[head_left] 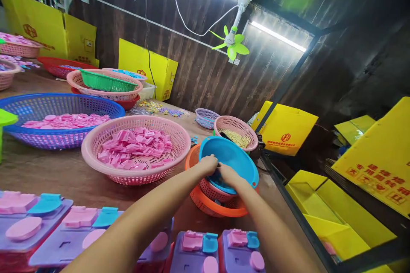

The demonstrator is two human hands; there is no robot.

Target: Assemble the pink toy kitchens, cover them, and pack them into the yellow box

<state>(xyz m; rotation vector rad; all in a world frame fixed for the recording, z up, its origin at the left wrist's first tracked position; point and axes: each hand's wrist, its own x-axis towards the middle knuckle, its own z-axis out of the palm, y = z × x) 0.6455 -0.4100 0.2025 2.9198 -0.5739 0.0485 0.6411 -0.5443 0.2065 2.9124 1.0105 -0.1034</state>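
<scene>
Both of my hands are at the near edge of a tilted blue plastic basin (pixel 243 164). My left hand (pixel 208 165) is closed, its knuckles up, and its fingertips are hidden. Close beside it, my right hand (pixel 229 175) has its fingers curled in toward the left one; what they hold is too small and covered to tell. The basin rests on a pink basket (pixel 213 191) with orange baskets (pixel 218 210) around and under it. To the left stands a pink basket (pixel 92 153) with many pink plastic pieces (pixel 139 145).
Purple-topped toy units (pixel 194 260) line the table's near edge. A blue basket (pixel 57 138) of pink parts stands left. Behind the basin are a pink basket (pixel 224 124) of beige pieces and a small lilac basket (pixel 205 118). A dark metal frame (pixel 288 200) and yellow boxes (pixel 288 126) lie right.
</scene>
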